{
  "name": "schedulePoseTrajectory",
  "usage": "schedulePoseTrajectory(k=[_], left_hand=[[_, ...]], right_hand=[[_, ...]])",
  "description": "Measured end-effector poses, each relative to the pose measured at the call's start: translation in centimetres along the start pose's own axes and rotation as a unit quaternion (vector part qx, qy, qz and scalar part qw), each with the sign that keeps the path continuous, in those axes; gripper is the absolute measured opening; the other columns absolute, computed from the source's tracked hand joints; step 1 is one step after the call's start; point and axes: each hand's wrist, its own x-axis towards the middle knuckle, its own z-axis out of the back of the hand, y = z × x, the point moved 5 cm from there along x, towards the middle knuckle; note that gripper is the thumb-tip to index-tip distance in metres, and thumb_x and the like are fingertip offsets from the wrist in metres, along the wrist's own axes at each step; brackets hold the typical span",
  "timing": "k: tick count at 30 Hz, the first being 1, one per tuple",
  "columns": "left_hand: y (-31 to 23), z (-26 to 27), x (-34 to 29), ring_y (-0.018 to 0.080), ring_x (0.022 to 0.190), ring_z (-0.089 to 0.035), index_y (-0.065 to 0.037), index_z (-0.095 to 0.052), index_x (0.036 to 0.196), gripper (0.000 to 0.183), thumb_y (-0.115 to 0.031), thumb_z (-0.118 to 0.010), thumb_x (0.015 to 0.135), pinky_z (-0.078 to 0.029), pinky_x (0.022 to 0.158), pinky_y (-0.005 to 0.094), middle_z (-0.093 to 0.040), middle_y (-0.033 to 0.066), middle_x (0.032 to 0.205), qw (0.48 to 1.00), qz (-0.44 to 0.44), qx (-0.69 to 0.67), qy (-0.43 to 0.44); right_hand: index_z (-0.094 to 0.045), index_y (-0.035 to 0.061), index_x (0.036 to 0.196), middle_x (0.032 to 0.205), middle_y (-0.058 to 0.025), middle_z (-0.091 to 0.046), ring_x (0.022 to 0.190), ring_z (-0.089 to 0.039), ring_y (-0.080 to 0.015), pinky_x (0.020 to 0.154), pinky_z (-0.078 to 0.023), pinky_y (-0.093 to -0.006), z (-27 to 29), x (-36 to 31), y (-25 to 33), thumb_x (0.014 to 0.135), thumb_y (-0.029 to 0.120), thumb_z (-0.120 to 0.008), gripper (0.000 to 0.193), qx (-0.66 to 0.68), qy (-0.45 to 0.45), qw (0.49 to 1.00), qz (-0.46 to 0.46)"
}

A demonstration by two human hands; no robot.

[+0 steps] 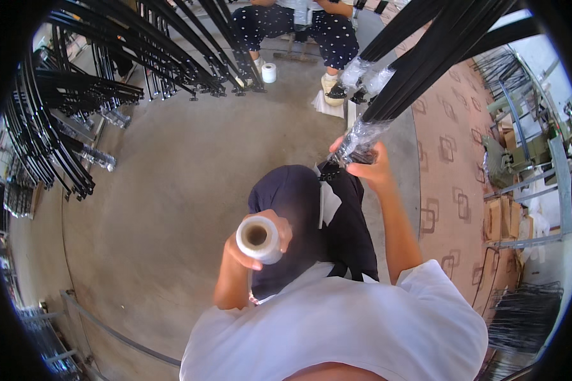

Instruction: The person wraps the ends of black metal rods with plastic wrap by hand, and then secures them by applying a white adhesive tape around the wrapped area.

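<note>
In my left hand [276,230] I grip a roll of clear stretch film [259,239], its hollow core facing up, above my left thigh. My right hand [370,166] is closed around the near end of a bundle of black metal rods [407,86]. Clear film [362,134] is wrapped about that end, which sits just over my lap. From there the bundle slants away to the upper right. A piece of white material [329,204] lies between my legs. Whether loose film links the roll and the bundle I cannot make out.
Many black rods [140,47] lean in rows at the left. Opposite me sits a person in dotted trousers [327,38], with another film roll [269,72] on the floor by their foot. More wrapped rod ends [357,71] stand beyond my bundle. Shelving with cardboard boxes [502,219] is at the right.
</note>
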Motion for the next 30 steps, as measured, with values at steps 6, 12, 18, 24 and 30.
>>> schedulePoseTrajectory(k=[6, 12, 18, 24, 30], left_hand=[[3.2, 1.3, -1.3, 0.022, 0.065, -0.05, 0.0, -0.048, 0.088, 0.058, -0.026, -0.073, 0.043, -0.038, 0.058, 0.0309, -0.053, 0.0121, 0.071, 0.986, 0.006, -0.03, -0.166], [6.7, 2.1, -3.6, 0.023, 0.075, -0.054, -0.001, -0.05, 0.094, 0.066, -0.025, -0.075, 0.038, -0.04, 0.069, 0.0321, -0.056, 0.0117, 0.079, 0.955, 0.129, -0.018, -0.267], [6.6, 1.2, -2.1, 0.0235, 0.084, -0.054, -0.002, -0.05, 0.099, 0.068, -0.022, -0.076, 0.039, -0.04, 0.076, 0.0343, -0.057, 0.012, 0.088, 0.957, 0.155, 0.002, -0.244], [3.4, -0.1, 0.5, 0.0234, 0.085, -0.054, -0.003, -0.053, 0.094, 0.063, -0.022, -0.075, 0.037, -0.039, 0.077, 0.0341, -0.058, 0.0124, 0.089, 0.953, 0.144, 0.094, -0.249], [2.9, 0.0, -0.2, 0.0229, 0.085, -0.054, -0.003, -0.054, 0.091, 0.061, -0.021, -0.075, 0.036, -0.039, 0.077, 0.0337, -0.058, 0.0132, 0.09, 0.945, 0.139, 0.096, -0.279]], right_hand=[[-0.051, 0.0004, 0.087, 0.081, -0.0105, -0.056, 0.078, -0.055, -0.0195, 0.073, -0.043, -0.0323, -2.2, 3.7, 0.3, 0.064, 0.027, -0.065, 0.038, 0.022, 0.254, 0.967, -0.024], [-0.053, -0.0007, 0.103, 0.09, -0.0108, -0.06, 0.086, -0.056, -0.0167, 0.075, -0.042, -0.0273, -2.2, 4.6, 0.9, 0.068, 0.022, -0.069, 0.045, -0.016, 0.167, 0.986, 0.004], [-0.049, -0.0021, 0.107, 0.085, -0.0132, -0.061, 0.081, -0.059, -0.0203, 0.071, -0.044, -0.0314, -4.9, 7.7, 5.3, 0.068, 0.022, -0.068, 0.049, 0.006, 0.201, 0.977, 0.072], [-0.054, -0.0003, 0.068, 0.051, -0.0019, -0.05, 0.041, -0.046, -0.0073, 0.038, -0.035, -0.0205, -8.9, 12.1, 11.1, 0.078, 0.011, -0.062, 0.017, -0.044, -0.034, 0.988, 0.144], [-0.051, 0.0016, 0.062, 0.049, -0.0022, -0.049, 0.039, -0.045, -0.0086, 0.037, -0.035, -0.0217, -4.5, 11.9, 11.9, 0.077, 0.012, -0.063, 0.022, -0.081, -0.197, 0.959, 0.187]])
